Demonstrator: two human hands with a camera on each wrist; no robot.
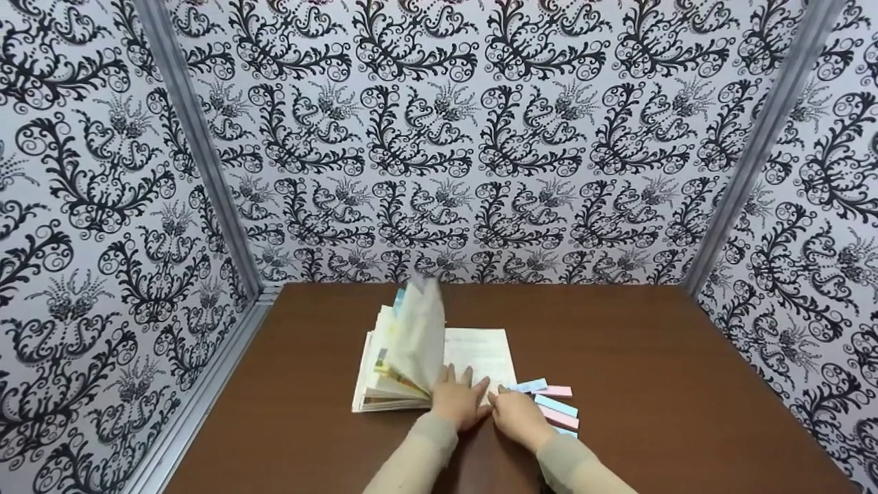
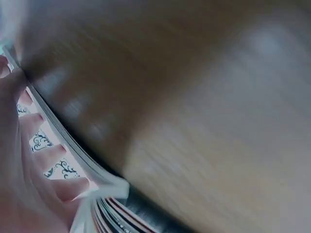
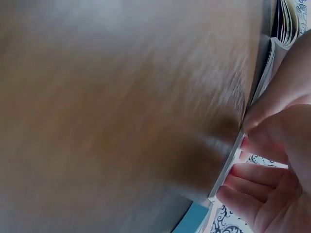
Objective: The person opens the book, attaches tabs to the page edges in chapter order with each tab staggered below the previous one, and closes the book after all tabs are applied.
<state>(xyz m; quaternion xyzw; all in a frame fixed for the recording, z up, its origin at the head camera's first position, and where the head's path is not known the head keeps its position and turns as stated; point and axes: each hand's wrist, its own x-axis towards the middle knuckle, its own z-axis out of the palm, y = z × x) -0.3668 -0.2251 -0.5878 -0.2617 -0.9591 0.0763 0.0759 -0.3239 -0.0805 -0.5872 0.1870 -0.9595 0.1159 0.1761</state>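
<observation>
An open book (image 1: 478, 350) lies on the brown table, its right page flat and printed. On its left side, a blurred bunch of pages (image 1: 417, 329) stands upright. My left hand (image 1: 458, 399) rests on the book near its lower middle with fingers spread. At the book's lower right corner is my right hand (image 1: 519, 415), its fingers close together and bent over the edge. The left wrist view shows spread fingers (image 2: 51, 158) on the page. In the right wrist view, the right fingers (image 3: 248, 182) touch the book's edge; whether they pinch a page is hidden.
Several blue and pink strips, including a blue strip (image 1: 555, 405) and a pink strip (image 1: 560, 416), lie right of the book beside my right hand. A brown table (image 1: 658, 384) carries everything. Patterned walls (image 1: 439, 158) stand at the back and sides.
</observation>
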